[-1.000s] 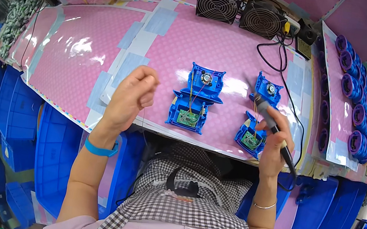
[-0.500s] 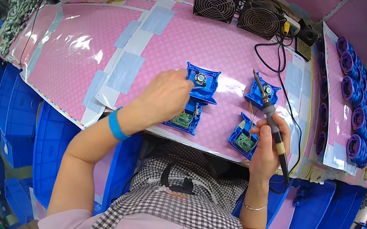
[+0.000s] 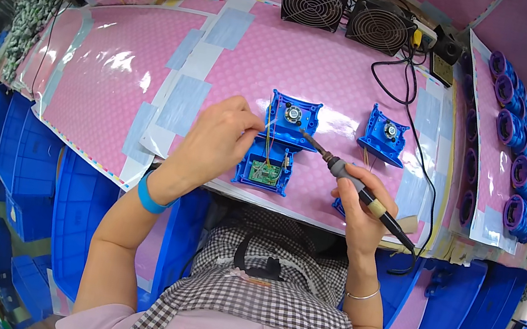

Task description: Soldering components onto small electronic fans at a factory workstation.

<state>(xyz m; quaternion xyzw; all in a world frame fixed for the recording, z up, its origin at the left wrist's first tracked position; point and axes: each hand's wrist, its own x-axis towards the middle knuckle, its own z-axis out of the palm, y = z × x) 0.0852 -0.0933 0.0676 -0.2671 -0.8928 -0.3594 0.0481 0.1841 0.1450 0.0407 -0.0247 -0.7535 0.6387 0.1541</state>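
My right hand (image 3: 365, 207) grips a grey and black soldering iron (image 3: 353, 175), its tip angled up and left beside the small round speaker (image 3: 293, 114) in a blue plastic housing half (image 3: 313, 114). At that housing's left edge my left hand (image 3: 214, 142) is closed in a pinch on a thin wire, though the fingertips partly hide it. Thin yellowish wires (image 3: 268, 144) run down to a green circuit board (image 3: 265, 173) in the lower blue housing half (image 3: 249, 159). Farther right lies another blue housing half (image 3: 372, 137) with a speaker; its lower partner is mostly behind my right hand.
Two black fans (image 3: 313, 4) stand at the back of the pink-covered table (image 3: 325, 55). The iron's black cable (image 3: 427, 176) curves along the right. Several blue and purple round parts (image 3: 519, 213) line the right board. Blue bins (image 3: 74, 216) sit below the table edge.
The soldering iron has moved left and down, from over the right housing to the left one. My left hand has drawn back slightly left, uncovering more of the housing and wires.
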